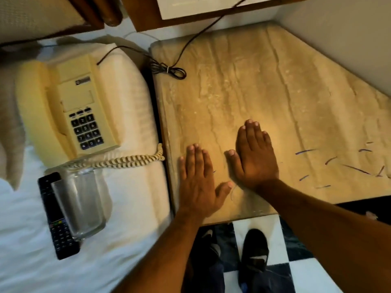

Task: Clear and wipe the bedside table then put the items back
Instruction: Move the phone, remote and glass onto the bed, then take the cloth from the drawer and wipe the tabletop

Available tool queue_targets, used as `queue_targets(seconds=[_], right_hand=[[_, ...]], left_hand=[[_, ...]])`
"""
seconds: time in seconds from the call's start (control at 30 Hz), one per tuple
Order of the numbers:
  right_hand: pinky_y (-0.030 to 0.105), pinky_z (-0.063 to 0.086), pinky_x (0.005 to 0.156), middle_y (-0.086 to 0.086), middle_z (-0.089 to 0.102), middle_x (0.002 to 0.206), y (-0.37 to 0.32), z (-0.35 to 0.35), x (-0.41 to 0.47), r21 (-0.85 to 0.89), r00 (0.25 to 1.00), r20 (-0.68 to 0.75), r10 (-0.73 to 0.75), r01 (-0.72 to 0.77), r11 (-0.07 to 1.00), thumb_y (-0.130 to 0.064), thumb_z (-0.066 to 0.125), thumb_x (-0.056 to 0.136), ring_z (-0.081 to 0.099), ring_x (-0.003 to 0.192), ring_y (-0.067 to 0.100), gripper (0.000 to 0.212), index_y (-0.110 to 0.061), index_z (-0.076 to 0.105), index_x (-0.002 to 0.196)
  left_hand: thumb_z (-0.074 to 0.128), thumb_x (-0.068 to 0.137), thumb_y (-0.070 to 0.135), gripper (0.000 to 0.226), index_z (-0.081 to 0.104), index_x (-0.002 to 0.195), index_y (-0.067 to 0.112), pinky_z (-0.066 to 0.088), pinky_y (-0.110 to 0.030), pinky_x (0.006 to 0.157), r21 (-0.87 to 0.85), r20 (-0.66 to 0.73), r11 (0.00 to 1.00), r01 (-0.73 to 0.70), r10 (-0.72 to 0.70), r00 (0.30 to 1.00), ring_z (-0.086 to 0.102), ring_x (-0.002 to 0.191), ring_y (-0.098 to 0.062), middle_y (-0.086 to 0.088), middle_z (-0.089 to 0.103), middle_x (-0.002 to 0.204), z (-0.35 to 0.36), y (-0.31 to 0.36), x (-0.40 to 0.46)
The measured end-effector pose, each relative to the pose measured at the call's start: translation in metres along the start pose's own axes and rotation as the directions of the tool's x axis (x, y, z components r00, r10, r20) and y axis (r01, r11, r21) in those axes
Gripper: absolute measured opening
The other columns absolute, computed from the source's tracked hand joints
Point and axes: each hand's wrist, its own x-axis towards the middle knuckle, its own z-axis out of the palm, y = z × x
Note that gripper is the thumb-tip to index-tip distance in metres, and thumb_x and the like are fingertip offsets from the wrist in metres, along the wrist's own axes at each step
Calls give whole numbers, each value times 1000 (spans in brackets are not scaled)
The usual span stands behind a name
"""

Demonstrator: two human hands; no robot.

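Note:
The beige marble top of the bedside table (275, 81) is bare except for a bundled black cord (169, 69) at its far left corner. My left hand (197, 182) lies flat, palm down, near the table's front left edge. My right hand (255, 157) lies flat beside it, a little further in. Neither holds anything. On the white bed to the left sit a cream corded telephone (65, 106), a clear drinking glass (79, 205) and a black remote control (56, 216) partly behind the glass.
Blue pen marks (347, 166) streak the table's right front area. A grey wall (349, 34) borders the table on the right. The bed's white sheet (25, 240) fills the left. Below are my black shoes (255, 252) on a checkered floor.

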Motion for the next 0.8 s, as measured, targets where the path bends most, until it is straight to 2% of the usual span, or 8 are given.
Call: queue_targets(seconds=[0.2, 0.37, 0.43, 0.5, 0.57, 0.63, 0.7, 0.8], right_hand=[[47, 7, 124, 20, 11, 165, 1, 3, -1, 16, 999, -26, -19, 19, 1000, -52, 27, 101, 5, 154, 31, 75, -2, 17, 155], [47, 20, 122, 23, 32, 157, 5, -12, -19, 264, 994, -103, -27, 53, 963, -52, 36, 99, 26, 148, 36, 73, 0, 32, 150], [47, 42, 101, 21, 61, 128, 7, -20, -57, 285, 970, -230, -79, 144, 948, -46, 43, 99, 55, 120, 37, 56, -1, 57, 130], [41, 45, 70, 10, 67, 86, 8, -15, -115, 302, 958, -254, -137, 213, 929, -42, 44, 100, 60, 79, 30, 41, -9, 69, 94], [35, 42, 54, 5, 62, 70, 12, 9, -168, 267, 987, -112, -119, 145, 953, -40, 46, 99, 59, 63, 24, 39, -15, 67, 78], [34, 49, 54, 8, 66, 86, 21, 44, -198, 103, 988, 152, -8, -8, 995, -45, 49, 93, 64, 73, 26, 37, -15, 70, 98], [41, 54, 67, 17, 61, 113, 33, 70, -194, -12, 935, 332, 123, -126, 992, -47, 58, 86, 61, 93, 34, 49, -18, 61, 126], [45, 50, 92, 20, 55, 133, 43, 88, -164, -21, 864, 487, 131, -138, 990, -44, 53, 92, 52, 117, 40, 48, -17, 54, 132]], left_hand=[[18, 92, 75, 102, 21, 156, -5, 13, -62, 122, 70, 5, 995, -77, 77, 997, 5, 155, -42, -29, 12, 165, 2, -5, 3], [14, 92, 75, 103, 22, 155, -6, 14, -63, 122, 107, -1, 990, -87, 88, 996, 9, 154, -43, -30, 14, 164, 4, -5, 3], [17, 93, 74, 102, 22, 155, -7, 14, -64, 122, 100, -26, 990, -100, 103, 994, 11, 154, -44, -30, 16, 164, 5, -6, 3], [20, 93, 74, 102, 21, 155, -6, 12, -63, 122, 92, -43, 991, -101, 105, 994, 10, 154, -44, -30, 14, 164, 7, -6, 4], [19, 93, 75, 102, 21, 156, -5, 12, -63, 122, 92, -40, 991, -93, 97, 994, 8, 154, -43, -29, 13, 165, 8, -6, 4], [17, 93, 75, 102, 19, 156, -5, 11, -63, 122, 97, -34, 991, -89, 92, 995, 6, 155, -42, -29, 11, 165, 10, -6, 4], [16, 93, 75, 102, 18, 156, -5, 10, -63, 122, 90, -38, 992, -90, 94, 995, 6, 155, -43, -29, 10, 165, 10, -7, 3], [13, 92, 76, 103, 14, 157, -3, 8, -63, 123, 89, -24, 993, -80, 83, 996, 3, 155, -41, -28, 7, 166, 10, -7, 3]])
